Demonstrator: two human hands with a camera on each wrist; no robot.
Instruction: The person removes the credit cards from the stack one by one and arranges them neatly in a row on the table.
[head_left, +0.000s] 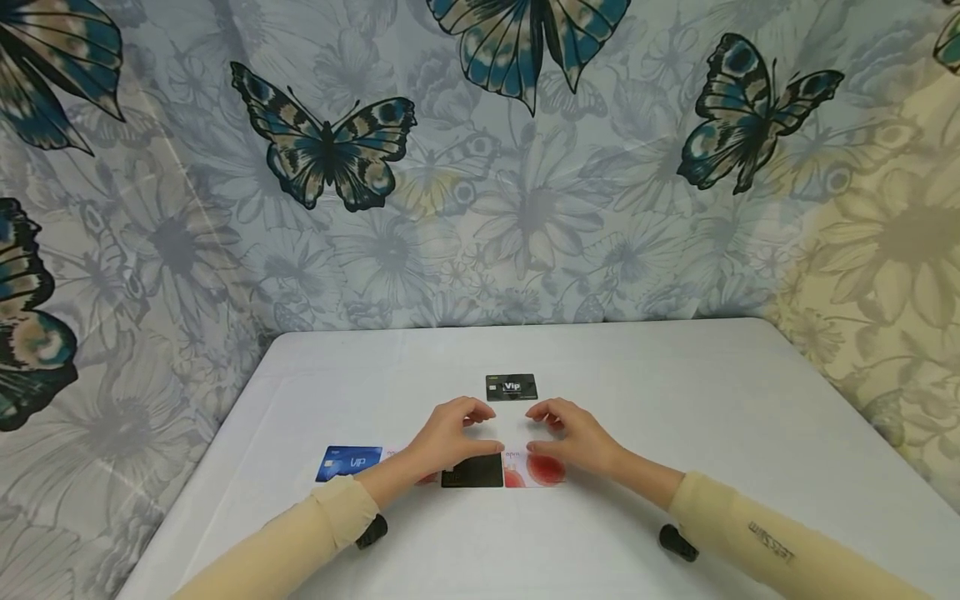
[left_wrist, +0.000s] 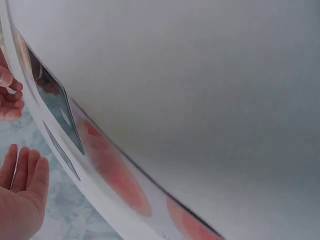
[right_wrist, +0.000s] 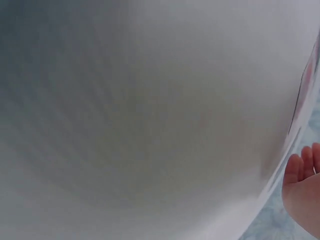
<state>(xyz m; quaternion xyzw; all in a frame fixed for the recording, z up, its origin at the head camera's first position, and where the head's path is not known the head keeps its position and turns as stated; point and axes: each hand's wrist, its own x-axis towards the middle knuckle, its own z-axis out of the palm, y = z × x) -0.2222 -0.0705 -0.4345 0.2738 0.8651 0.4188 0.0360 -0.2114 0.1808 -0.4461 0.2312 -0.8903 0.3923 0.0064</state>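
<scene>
Over the table my left hand (head_left: 448, 435) hovers with fingers bent and thumb extended, holding nothing. Its thumb overlaps the top edge of a plain black card (head_left: 472, 473) in the head view. Facing it across a gap, my right hand (head_left: 579, 435) is also empty, its thumb over the upper part of a white card with red round shapes (head_left: 536, 471). Just beyond both hands lies a black "Vip" card (head_left: 512, 387). A blue VIP card (head_left: 349, 462) lies at the left of the near row, beside a pinkish card (head_left: 388, 453) mostly hidden by my left forearm.
The cards lie on a white-covered table (head_left: 645, 367) with rounded far corners. Behind it hangs a floral cloth (head_left: 536, 217) with large butterflies. A dark wrist device (head_left: 678, 542) sits under the right sleeve, another (head_left: 372, 531) under the left.
</scene>
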